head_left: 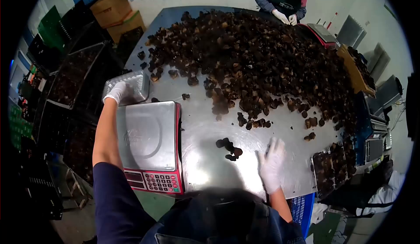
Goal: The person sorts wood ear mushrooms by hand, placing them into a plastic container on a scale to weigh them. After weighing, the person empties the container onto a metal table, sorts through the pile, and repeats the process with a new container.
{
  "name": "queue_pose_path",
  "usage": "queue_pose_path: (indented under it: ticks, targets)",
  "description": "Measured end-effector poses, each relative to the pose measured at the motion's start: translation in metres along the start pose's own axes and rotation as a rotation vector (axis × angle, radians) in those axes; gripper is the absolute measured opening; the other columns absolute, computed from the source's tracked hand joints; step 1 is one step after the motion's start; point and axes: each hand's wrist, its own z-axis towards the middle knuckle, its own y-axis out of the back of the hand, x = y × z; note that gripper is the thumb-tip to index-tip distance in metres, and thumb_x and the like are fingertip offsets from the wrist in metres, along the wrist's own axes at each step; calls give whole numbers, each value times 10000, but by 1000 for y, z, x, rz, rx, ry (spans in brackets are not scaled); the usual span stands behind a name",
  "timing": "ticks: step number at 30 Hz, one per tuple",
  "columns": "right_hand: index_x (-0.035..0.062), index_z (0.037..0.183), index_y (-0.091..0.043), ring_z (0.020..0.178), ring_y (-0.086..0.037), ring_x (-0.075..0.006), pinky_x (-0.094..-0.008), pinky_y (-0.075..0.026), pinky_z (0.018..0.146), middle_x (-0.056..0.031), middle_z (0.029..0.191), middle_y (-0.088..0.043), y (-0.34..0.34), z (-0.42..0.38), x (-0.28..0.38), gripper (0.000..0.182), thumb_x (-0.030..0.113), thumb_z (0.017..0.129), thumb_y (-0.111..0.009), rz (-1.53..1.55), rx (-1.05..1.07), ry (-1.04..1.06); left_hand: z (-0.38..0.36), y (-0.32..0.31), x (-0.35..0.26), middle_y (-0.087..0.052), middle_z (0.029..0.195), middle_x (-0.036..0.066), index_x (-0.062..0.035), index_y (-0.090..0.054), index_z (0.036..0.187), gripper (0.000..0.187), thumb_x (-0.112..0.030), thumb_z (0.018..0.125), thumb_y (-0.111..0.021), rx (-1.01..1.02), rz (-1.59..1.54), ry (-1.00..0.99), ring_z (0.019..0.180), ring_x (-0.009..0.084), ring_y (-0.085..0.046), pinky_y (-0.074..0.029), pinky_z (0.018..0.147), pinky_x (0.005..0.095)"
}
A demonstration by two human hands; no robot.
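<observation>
My left hand (pixel 117 92), in a white glove, grips the near-left rim of a clear plastic tray (pixel 139 83); some fingertips are hidden behind the hand. Just below the tray sits a red digital scale (pixel 151 134) with a bare metal plate. My right hand (pixel 272 165), also gloved, is held over the metal table with its fingers outstretched and nothing in it. To its left lie a few dark pieces that look like wood ear mushrooms (pixel 229 148). A large heap of the same mushrooms (pixel 245 60) spreads over the far side of the table.
Across the table (pixel 203 126), a person (pixel 284 3) in white gloves stands by another scale (pixel 323 35). Filled clear trays (pixel 329 167) stand at the right edge, above a blue crate (pixel 302 209). Black crates (pixel 74 78) and cardboard boxes (pixel 114 12) are on the left.
</observation>
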Motion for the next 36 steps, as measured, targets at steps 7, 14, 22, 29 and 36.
queue_pose_path:
  ticks: [7,14,22,29,36]
  targets:
    - [33,1423,-446,1432,-284,-417,-576,-179,1159,-247,1499,-378,-3,46,51,688,475,912,-577,-5,-157,199,-30,143,34,-708,813,186,-61,-738,808,58,-84,758,-721,86,-1468,722,768,307,-707,-538,746,347]
    - [56,1428,-430,1323,-400,-465,-470,-369,1084,-274,1462,-393,-6,116,32,621,285,901,-664,33,-267,274,-30,117,26,-654,1013,170,-15,-677,1097,299,-97,810,-700,-350,-1556,874,904,304,-649,-510,797,380]
    - [106,1375,-539,1386,-355,-383,-501,-283,1117,-218,1463,-422,19,105,59,539,340,898,-629,-105,-85,437,-66,188,36,-688,1037,192,-18,-706,1071,248,-60,830,-670,2,-1597,506,994,367,-649,-506,887,414]
    - [129,1416,-468,1413,-336,-343,-509,-302,1110,-189,1496,-403,-78,241,326,665,414,849,-665,142,30,979,-56,181,26,-714,900,167,-73,-763,888,188,-16,775,-625,22,-1570,571,847,322,-695,-546,768,377]
    - [246,1449,-472,1465,-241,-342,-583,-195,1162,-136,1544,-358,-155,284,452,712,517,819,-662,-228,77,1193,-62,196,28,-716,923,137,-133,-766,938,204,-113,834,-592,10,-1313,469,885,315,-693,-548,805,405]
